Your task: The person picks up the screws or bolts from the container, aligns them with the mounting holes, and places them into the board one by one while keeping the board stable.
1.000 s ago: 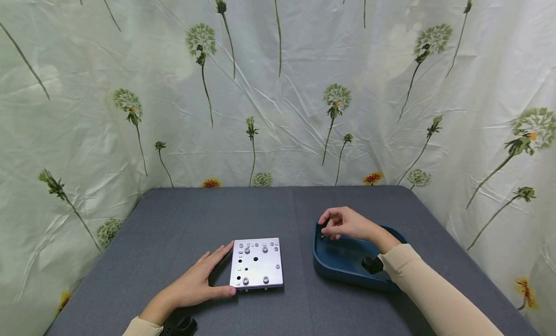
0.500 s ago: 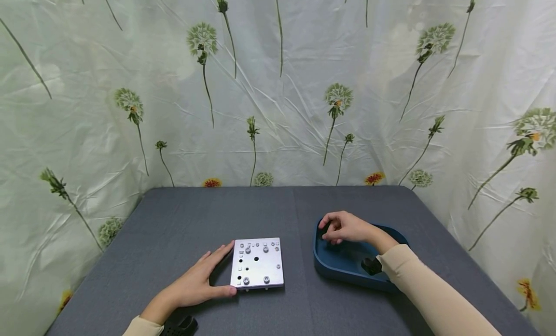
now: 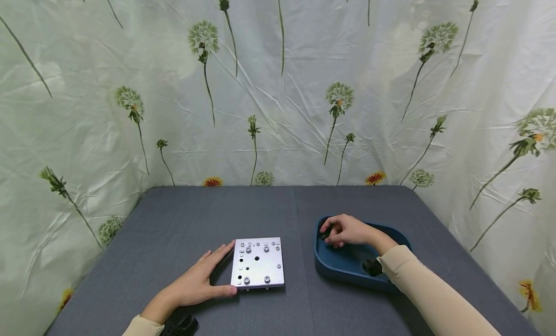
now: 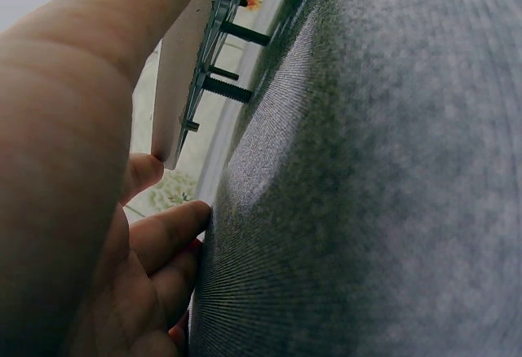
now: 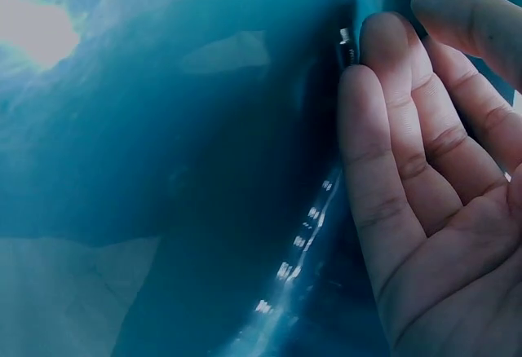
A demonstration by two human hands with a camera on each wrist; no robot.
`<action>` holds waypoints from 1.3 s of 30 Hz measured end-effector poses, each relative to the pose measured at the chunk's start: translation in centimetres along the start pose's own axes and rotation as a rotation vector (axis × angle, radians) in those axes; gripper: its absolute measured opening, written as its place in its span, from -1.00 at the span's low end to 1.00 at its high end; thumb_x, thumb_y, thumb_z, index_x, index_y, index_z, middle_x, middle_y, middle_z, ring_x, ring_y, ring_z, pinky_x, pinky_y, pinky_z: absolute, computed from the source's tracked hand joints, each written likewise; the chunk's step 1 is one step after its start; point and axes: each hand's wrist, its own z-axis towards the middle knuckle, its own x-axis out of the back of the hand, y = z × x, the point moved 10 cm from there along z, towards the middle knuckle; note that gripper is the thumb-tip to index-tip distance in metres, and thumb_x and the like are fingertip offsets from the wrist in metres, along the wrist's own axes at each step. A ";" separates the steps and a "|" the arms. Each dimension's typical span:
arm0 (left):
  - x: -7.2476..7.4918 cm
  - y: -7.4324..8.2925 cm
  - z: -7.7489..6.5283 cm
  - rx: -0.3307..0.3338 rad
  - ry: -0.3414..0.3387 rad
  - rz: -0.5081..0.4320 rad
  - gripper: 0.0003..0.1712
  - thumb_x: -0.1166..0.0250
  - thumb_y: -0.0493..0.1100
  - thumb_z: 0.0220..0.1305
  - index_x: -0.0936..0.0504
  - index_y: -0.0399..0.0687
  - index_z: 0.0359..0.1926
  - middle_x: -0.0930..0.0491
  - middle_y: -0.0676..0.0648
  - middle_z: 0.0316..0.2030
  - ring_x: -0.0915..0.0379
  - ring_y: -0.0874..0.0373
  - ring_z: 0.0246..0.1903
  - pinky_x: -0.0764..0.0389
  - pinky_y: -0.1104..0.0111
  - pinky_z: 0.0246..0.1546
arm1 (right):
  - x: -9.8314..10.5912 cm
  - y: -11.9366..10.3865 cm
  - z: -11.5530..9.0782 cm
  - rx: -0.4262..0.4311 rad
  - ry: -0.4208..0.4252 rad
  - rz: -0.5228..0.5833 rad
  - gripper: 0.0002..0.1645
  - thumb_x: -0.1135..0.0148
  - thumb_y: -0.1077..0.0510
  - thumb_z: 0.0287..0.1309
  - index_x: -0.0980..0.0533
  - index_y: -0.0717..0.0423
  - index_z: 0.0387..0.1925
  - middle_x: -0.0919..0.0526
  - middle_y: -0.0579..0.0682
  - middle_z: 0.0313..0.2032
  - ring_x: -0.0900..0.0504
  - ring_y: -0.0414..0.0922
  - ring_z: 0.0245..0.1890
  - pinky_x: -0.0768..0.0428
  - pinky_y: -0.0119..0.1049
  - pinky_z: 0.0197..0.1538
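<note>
A silver metal plate (image 3: 260, 268) stands just left of the table's middle, with several screws and dark holes on its top. My left hand (image 3: 197, 280) holds its left side, thumb at the near corner and index fingertip at the far one. Seen in the left wrist view, threaded screws (image 4: 227, 88) stick out under the plate, above the cloth. My right hand (image 3: 349, 230) reaches into a blue tray (image 3: 343, 274), at its far left corner. In the right wrist view, a small shiny metal piece (image 5: 346, 46) lies by the fingertips; the thumb is apart from them.
A dark grey cloth (image 3: 226, 213) covers the table. A white curtain (image 3: 286, 109) printed with dandelions hangs behind it. The tray's raised wall surrounds my right hand. Several small bright spots (image 5: 298, 241) line the tray's inside edge in the right wrist view.
My right hand has shifted slightly lower within the tray's far left corner, and its fingers have changed position a little. The left hand and the plate have stayed in place.
</note>
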 end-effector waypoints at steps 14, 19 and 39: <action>0.1 0.1 -0.1 -0.007 0.005 0.005 0.29 -0.57 0.38 0.15 -0.14 0.09 0.72 -0.27 -0.20 0.64 -0.17 -0.36 0.62 -0.02 -0.41 0.61 | -0.5 1.0 0.2 -0.001 0.008 -0.013 -0.72 -0.32 0.24 0.45 -0.62 0.32 0.09 -0.79 0.08 -0.42 -0.66 -0.22 -0.48 -0.68 -0.35 -0.33; 0.1 0.1 -0.1 -0.006 0.002 0.009 0.29 -0.57 0.39 0.14 -0.15 0.07 0.72 -0.27 -0.20 0.64 -0.17 -0.36 0.62 -0.02 -0.41 0.61 | -0.2 1.3 0.1 -0.013 0.038 -0.056 -0.74 -0.33 0.22 0.45 -0.65 0.28 0.06 -0.78 0.02 -0.46 -0.67 -0.17 -0.47 -0.68 -0.35 -0.34; 0.5 0.5 -0.1 -0.018 -0.006 0.024 0.30 -0.56 0.37 0.17 -0.11 0.05 0.73 -0.24 -0.22 0.65 -0.15 -0.38 0.62 -0.02 -0.43 0.59 | -0.1 0.5 0.0 -0.021 0.087 -0.127 -0.84 -0.33 0.25 0.41 -0.70 0.24 -0.07 -0.80 0.04 -0.48 -0.66 -0.20 -0.52 -0.65 -0.37 -0.40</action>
